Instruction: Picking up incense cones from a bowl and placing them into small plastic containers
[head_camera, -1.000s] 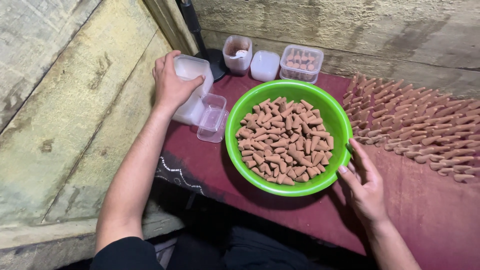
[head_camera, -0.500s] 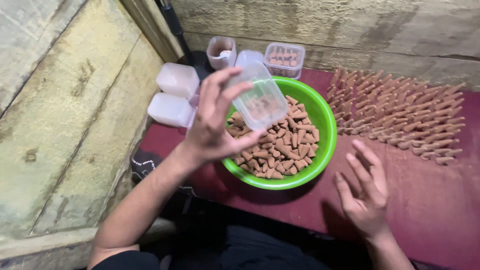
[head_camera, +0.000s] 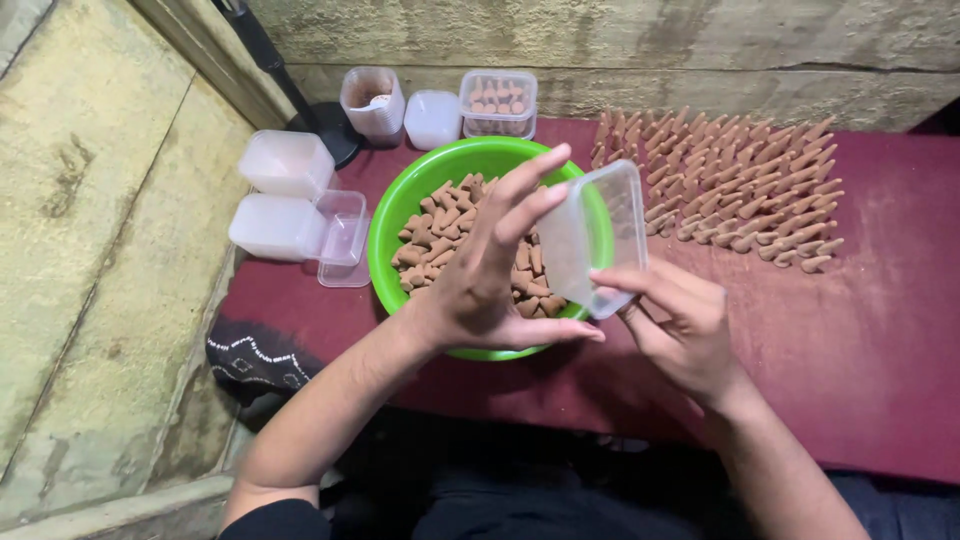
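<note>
Since the earlier frame our right hand (head_camera: 680, 325) has risen to join the left hand (head_camera: 490, 270); both now clamp the clear plastic box (head_camera: 595, 235), tilted on edge between them above the green bowl (head_camera: 400, 215) of brown cones (head_camera: 440, 235). Standing cones (head_camera: 750, 190) lie beyond the right hand; stacked lidded boxes (head_camera: 285, 190) beyond the left.

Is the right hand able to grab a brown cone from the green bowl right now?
Probably not yet: the right hand is busy gripping the clear box, though the cones in the bowl lie uncovered close by.
</note>
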